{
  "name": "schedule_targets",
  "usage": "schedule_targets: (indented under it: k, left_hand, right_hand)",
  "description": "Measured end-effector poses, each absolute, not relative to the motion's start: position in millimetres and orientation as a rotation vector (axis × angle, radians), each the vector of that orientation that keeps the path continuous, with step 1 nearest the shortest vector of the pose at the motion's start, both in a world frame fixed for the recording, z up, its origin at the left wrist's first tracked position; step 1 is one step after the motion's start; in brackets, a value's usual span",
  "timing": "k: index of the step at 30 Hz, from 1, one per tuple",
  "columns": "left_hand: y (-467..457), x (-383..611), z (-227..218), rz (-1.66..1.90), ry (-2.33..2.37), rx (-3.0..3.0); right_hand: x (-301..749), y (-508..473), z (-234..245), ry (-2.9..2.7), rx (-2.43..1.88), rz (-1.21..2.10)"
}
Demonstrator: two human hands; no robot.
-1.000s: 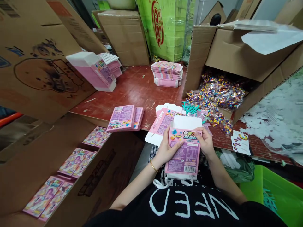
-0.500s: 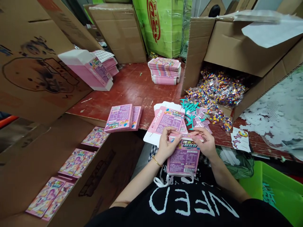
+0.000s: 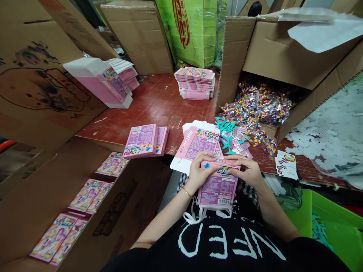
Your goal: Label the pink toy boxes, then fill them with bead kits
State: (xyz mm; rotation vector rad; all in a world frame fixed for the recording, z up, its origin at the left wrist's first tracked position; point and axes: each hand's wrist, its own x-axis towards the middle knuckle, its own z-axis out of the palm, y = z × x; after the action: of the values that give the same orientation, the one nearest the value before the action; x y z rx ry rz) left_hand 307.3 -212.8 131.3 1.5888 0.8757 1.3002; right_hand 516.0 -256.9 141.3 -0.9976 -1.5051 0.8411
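Observation:
A pink and purple printed box (image 3: 217, 190) is held upright against my body at the table's front edge. My left hand (image 3: 200, 170) grips its upper left corner, thumb on the printed face and fingers along the top. On the upper right, my right hand (image 3: 247, 170) clasps it the same way. The top edge looks closed, partly hidden by my fingers. Just beyond my hands lie flat unfolded boxes (image 3: 195, 145) with white flaps. To their right are teal plastic tools (image 3: 227, 141) and small pinkish packets (image 3: 236, 138).
Bags of coloured beads (image 3: 261, 105) spill from a cardboard carton (image 3: 279, 56). Two filled-out boxes (image 3: 141, 139) lie at the table edge, above a large carton (image 3: 121, 211) holding several more. A stack of flat boxes (image 3: 195, 83) stands behind; a green bin (image 3: 326, 223) is lower right.
The top flap of the box, partly raised before, is now down. My fingers have moved flat along the top edge. The view has shifted slightly.

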Motion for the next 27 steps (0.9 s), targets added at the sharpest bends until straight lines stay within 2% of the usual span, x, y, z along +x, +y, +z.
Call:
schedule_targets:
  k: [4,8,10,12,16,19,21,23,25,27]
  left_hand:
    - [-209.5,304.6,145.3,1.375,0.875,1.579]
    - [-198.1,289.2,158.7,1.805,1.010,1.308]
    - [-192.6,280.0,161.4,1.887,1.038,1.157]
    - [-191.6,272.8,162.4,1.813,1.054,1.268]
    - [-209.0,268.9,167.0,1.721,1.092,2.072]
    - [-228.5,277.3,171.3,1.446,0.587,2.558]
    - [-236.5,284.6,170.7,1.181,0.308,2.581]
    - [-239.2,288.8,166.8,1.090,0.365,2.456]
    - [-239.0,288.6,161.5,1.120,0.635,2.251]
    - [-238.5,286.3,157.1,1.086,0.882,2.019]
  right_hand:
    - [516.0,-264.6,139.4,-1.492,-1.028,0.787]
    - [521.4,-270.1,134.0,-1.425,-1.109,0.979]
    - [528.8,-272.6,136.2,-1.473,-1.125,1.065]
    - [538.6,-276.4,142.7,-1.353,-1.078,1.085]
    - [546.7,-287.0,158.8,-1.124,-0.818,1.211]
    - [532.9,-279.7,161.4,-1.412,-0.485,1.556]
    - [525.9,-256.2,156.7,-1.609,-0.500,1.729]
    - [531.6,-217.4,148.5,-1.561,-0.965,1.555]
    - [551.5,-171.4,138.2,-1.217,-1.509,1.015]
    - [578.1,-129.9,126.1,-1.004,-1.701,0.697]
